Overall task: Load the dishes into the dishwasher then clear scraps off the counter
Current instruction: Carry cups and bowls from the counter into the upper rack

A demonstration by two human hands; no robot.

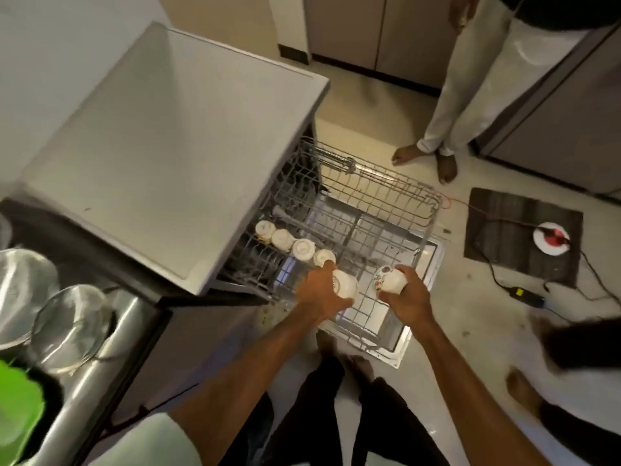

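We reach over the dishwasher rack [396, 179].
Left hand [321, 292] grips white cup [345, 284]; right hand [408, 299] grips patterned cup [389, 279].

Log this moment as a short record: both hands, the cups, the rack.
left hand: grips a white cup over the rack
right hand: grips a patterned cup beside the first
rack: pulled out of the dishwasher, mostly bare
loaded cups: four in a row, upside down, along one edge
waiting: glass bowls beside the dishwasher
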